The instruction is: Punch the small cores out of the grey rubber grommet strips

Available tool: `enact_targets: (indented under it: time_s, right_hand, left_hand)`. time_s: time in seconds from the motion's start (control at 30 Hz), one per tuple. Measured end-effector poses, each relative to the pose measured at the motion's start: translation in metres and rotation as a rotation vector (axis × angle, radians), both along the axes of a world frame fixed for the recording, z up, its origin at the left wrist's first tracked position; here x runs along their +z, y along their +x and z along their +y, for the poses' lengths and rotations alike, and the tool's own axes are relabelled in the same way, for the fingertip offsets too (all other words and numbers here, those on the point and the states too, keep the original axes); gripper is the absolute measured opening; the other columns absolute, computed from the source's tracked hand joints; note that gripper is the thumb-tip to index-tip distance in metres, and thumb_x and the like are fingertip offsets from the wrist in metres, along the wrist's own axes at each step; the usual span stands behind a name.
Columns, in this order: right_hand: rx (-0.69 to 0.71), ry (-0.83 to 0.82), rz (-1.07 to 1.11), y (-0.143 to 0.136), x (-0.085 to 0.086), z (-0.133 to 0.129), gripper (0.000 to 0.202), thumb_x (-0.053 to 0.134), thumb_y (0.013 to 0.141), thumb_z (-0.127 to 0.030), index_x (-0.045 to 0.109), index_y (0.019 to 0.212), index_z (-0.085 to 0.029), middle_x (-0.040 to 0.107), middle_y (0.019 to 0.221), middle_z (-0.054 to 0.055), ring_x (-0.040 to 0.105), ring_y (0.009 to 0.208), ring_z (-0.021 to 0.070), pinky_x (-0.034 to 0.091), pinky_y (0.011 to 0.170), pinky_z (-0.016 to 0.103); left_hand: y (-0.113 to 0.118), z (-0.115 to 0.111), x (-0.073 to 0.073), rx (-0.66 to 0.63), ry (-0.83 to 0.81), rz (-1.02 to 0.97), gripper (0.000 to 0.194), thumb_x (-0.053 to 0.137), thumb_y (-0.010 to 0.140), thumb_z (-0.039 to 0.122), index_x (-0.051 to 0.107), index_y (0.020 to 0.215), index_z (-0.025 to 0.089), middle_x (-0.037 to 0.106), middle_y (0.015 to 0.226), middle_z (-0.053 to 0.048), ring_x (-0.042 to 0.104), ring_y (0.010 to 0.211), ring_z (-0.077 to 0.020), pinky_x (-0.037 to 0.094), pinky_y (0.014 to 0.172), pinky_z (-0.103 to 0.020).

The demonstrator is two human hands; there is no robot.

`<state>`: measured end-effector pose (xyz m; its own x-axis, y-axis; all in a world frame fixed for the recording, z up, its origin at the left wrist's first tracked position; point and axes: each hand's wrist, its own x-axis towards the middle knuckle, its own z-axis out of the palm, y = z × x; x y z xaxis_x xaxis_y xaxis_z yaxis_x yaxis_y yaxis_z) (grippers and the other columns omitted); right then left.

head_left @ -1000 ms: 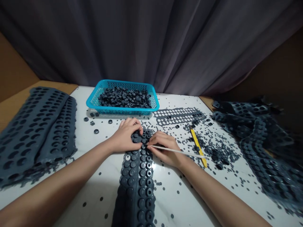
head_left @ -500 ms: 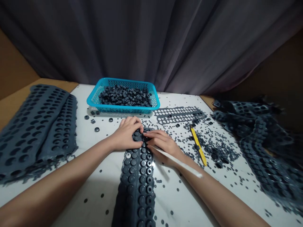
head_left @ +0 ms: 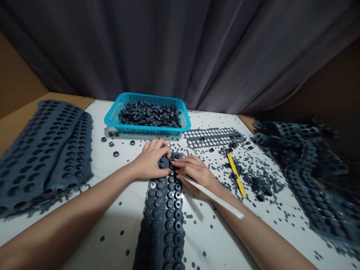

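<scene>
A long dark grey rubber strip (head_left: 160, 217) lies lengthwise before me, lined with rows of round moulded pieces. My left hand (head_left: 153, 160) grips its far part from the left, thumb and fingers closed on the rubber. From the right, my right hand (head_left: 194, 170) is closed around a thin white stick (head_left: 216, 195), whose back end points toward me. The stick's front tip is hidden by the fingers at the strip. One hole on the strip's left side shows white.
A blue basket (head_left: 147, 130) full of small dark rubber pieces stands behind. Sheets with holes lie left (head_left: 36, 150) and right (head_left: 306, 157). A flat perforated strip (head_left: 213, 137), a yellow cutter (head_left: 236, 174) and many tiny dark discs lie on the white table.
The white stick's back end has shifted slightly right and toward me with my right hand. My left hand keeps its grip on the strip.
</scene>
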<state>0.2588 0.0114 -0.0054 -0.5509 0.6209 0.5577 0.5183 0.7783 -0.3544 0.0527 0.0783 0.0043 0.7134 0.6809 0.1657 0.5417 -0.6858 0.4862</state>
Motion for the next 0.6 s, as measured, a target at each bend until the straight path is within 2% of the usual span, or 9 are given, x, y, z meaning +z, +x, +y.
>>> enact_targets:
  time_s: [0.1, 0.33, 0.6]
  right_hand:
    - [0.0, 0.008, -0.04, 0.0, 0.0, 0.001, 0.003, 0.057, 0.087, -0.016, 0.057, 0.086, -0.019, 0.07, 0.108, 0.011, 0.064, 0.101, 0.0214, 0.05, 0.085, 0.04]
    - [-0.005, 0.169, -0.147, 0.0, 0.0, 0.006, 0.006, 0.055, 0.091, -0.018, 0.06, 0.087, -0.017, 0.072, 0.105, 0.01, 0.066, 0.097, 0.0223, 0.051, 0.079, 0.038]
    - [-0.06, 0.187, -0.168, 0.001, 0.0, 0.011, 0.015, 0.047, 0.095, -0.018, 0.061, 0.091, -0.019, 0.069, 0.111, 0.011, 0.063, 0.102, 0.0223, 0.051, 0.082, 0.039]
  left_hand:
    - [0.0, 0.0, -0.001, -0.001, -0.001, 0.003, 0.025, 0.062, 0.066, 0.029, 0.051, 0.088, 0.024, 0.046, 0.109, -0.004, 0.04, 0.105, -0.0286, 0.031, 0.09, -0.042]
    - [0.0, 0.0, -0.001, 0.0, 0.011, 0.003, 0.025, 0.062, 0.067, 0.03, 0.051, 0.088, 0.024, 0.046, 0.11, -0.004, 0.04, 0.105, -0.028, 0.031, 0.089, -0.042]
    - [0.001, 0.0, -0.001, -0.004, 0.02, 0.008, 0.027, 0.063, 0.066, 0.03, 0.05, 0.089, 0.024, 0.046, 0.112, -0.005, 0.04, 0.108, -0.0292, 0.03, 0.09, -0.043]
